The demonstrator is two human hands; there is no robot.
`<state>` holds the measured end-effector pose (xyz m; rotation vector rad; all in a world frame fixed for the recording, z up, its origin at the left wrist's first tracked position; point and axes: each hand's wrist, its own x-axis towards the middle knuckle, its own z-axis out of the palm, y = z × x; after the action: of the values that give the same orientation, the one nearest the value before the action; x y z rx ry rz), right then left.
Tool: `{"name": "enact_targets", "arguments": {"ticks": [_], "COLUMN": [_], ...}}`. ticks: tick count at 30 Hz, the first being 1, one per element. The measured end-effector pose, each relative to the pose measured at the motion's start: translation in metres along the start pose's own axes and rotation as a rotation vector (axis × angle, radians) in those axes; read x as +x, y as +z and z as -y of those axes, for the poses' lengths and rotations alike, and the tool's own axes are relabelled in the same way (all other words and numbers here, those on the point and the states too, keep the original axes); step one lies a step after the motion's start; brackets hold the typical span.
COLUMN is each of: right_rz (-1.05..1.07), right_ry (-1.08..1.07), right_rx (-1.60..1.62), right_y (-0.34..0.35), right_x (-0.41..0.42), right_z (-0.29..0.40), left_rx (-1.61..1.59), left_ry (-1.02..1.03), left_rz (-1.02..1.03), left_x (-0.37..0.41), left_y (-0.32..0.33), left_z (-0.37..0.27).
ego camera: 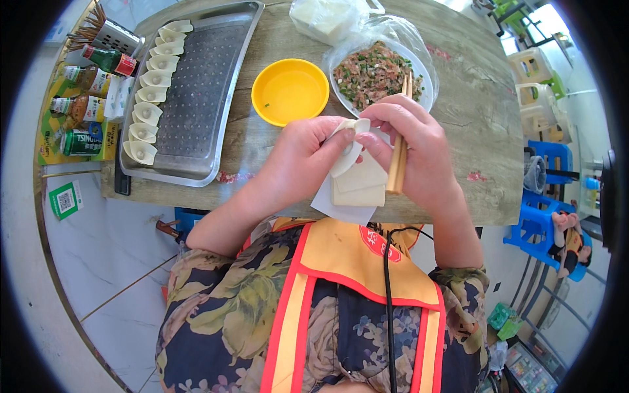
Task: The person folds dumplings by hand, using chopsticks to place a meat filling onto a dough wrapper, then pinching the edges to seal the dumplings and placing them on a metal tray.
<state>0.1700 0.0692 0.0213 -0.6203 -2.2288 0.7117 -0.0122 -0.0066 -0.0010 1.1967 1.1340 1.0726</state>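
My left hand [314, 154] pinches a folded wonton wrapper [348, 156] between thumb and fingers. At the wrapper's upper right corner are the fingertips of my right hand [413, 132], which also keeps a pair of wooden chopsticks [397, 164] tucked against the palm. Below them a stack of square wrappers [361, 189] lies on white paper [344, 210]. Minced meat with chopped green onion [371, 73] fills a plastic-lined white plate [428, 83]. Beside it is a yellow bowl [290, 93] with a green bit inside. Folded wontons [146, 114] line the left side of a perforated metal tray [196, 93].
A plastic bag [329, 19] holding a pale block of wrappers sits at the far edge. Left of the tray stand several bottles [110, 60] and a metal chopstick holder [118, 38]. Blue stools [533, 221] and a seated person [570, 240] are at right. A black cable [388, 294] hangs over my apron.
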Motion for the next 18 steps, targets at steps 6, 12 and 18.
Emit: {"name": "enact_targets", "arguments": {"ticks": [6, 12, 18], "right_rz": [-0.008, -0.057, -0.055], "right_ry": [-0.049, -0.121, -0.179], "right_rx": [0.006, -0.043, -0.066], "right_y": [0.011, 0.024, 0.018], "right_x": [-0.003, -0.008, 0.001], "right_z": [0.002, -0.01, -0.003], "left_rx": [0.136, 0.245, 0.148], "left_ry": [0.054, 0.036, 0.018], "left_rz": [0.01, 0.013, 0.007], "left_x": [-0.007, -0.006, -0.008], "left_y": [0.002, -0.002, -0.004], "left_z": [-0.001, 0.006, 0.0]}}
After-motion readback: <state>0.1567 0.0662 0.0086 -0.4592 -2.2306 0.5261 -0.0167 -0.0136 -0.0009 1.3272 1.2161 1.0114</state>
